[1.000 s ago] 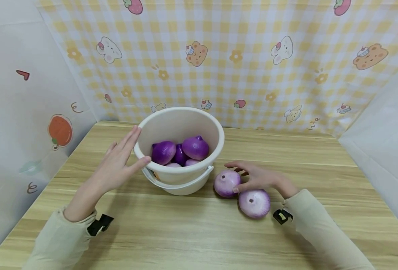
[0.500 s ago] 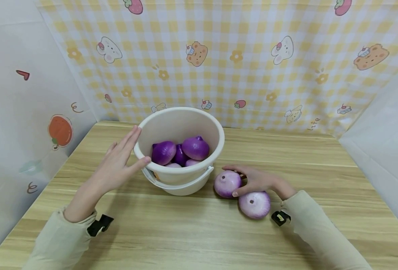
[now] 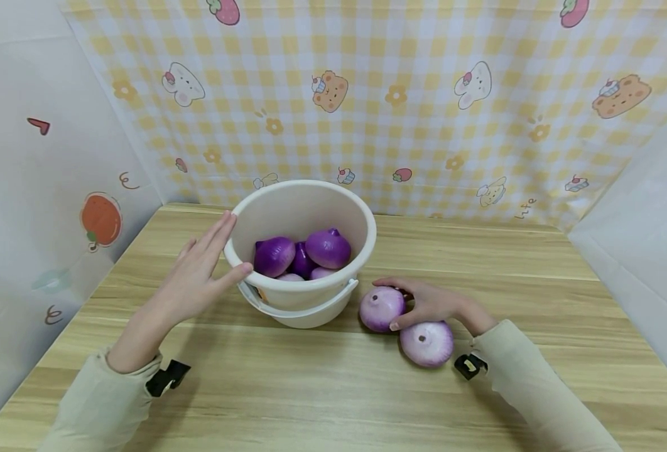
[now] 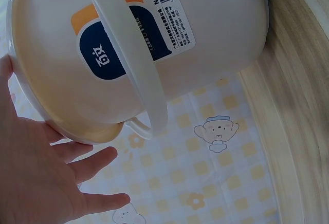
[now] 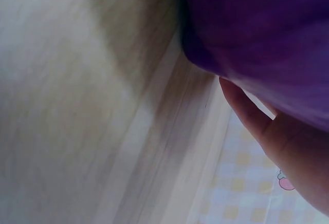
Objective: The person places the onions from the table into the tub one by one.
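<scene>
Head view shows, nearest you on the wood-grain table [image 3: 311, 402], one pale-topped red onion [image 3: 427, 346], right of centre and well in from the table's right edge. Just beyond, to its left, your right hand [image 3: 432, 301] grasps a second red onion [image 3: 380, 311] at table level, thumb and fingers curved round it. Further on, left of centre and nearer the table's far edge, stands the upright white bucket [image 3: 305, 298], its handle [image 3: 338, 299] lowered across a printed label [image 4: 177, 21]. Your left hand [image 3: 189, 282] touches the left of its rim, fingers extended and released. Inside the bucket lie several purple onions [image 3: 274, 256]. Behind the far edge hangs a yellow-checked cloth [image 3: 367, 132].
</scene>
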The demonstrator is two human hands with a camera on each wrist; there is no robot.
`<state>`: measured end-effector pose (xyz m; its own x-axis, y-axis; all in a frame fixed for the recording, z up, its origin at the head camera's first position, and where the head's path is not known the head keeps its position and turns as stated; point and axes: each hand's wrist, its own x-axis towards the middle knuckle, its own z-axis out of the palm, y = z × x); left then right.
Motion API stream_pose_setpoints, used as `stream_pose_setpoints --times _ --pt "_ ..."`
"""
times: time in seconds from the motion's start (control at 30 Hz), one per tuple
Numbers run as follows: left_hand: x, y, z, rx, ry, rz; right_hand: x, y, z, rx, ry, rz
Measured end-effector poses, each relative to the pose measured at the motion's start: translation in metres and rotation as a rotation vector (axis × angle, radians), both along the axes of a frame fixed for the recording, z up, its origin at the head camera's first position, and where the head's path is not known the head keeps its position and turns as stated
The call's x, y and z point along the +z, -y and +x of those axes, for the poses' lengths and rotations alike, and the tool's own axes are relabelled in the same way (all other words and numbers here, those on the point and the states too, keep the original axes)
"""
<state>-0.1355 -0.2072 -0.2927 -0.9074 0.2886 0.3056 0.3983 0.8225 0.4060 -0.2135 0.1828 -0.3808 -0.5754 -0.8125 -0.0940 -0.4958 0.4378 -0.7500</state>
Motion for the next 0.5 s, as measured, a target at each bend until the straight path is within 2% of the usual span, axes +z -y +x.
stream_pose_setpoints --times 0.23,0.5 --pt "-0.0007 0.0002 0.0001 -0.002 0.001 0.003 0.0 -0.0012 0.0007 -0.009 0.018 -0.026" --pt "-0.0007 -0.0003 -0.0002 0.001 -0.002 0.005 0.0059 -0.0025 0.0036 -0.057 0.035 -0.043"
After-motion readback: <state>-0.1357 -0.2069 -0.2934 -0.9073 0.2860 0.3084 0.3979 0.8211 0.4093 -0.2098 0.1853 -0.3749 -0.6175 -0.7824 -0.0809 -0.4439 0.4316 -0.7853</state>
